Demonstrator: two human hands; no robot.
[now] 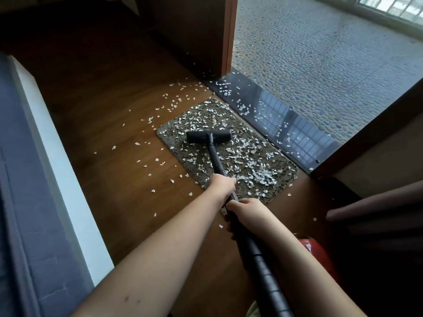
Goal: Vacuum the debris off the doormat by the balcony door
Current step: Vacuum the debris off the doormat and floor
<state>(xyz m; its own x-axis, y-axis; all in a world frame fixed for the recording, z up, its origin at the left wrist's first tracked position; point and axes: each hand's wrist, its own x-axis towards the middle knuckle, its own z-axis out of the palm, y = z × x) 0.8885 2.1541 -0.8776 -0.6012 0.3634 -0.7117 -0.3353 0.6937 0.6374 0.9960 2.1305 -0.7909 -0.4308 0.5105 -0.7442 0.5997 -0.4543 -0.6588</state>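
A brown doormat [174, 143] lies on the wood floor beside the balcony threshold, littered with white paper scraps [258, 172]. The black vacuum floor head [208, 136] rests on the mat's far left part. Its black wand [216, 160] runs back toward me. My left hand [220, 185] grips the wand over the mat's near edge. My right hand [246, 210] holds it just behind, where the ribbed black hose [263, 271] begins.
More scraps lie on the wood floor [103, 106] left of the mat and on the dark glossy threshold [283, 124]. A brown door frame [229, 35] stands at the mat's far corner. Pebbled balcony floor [320, 53] lies beyond. A red vacuum body [309, 245] sits near right, a white-grey wall [41, 156] at left.
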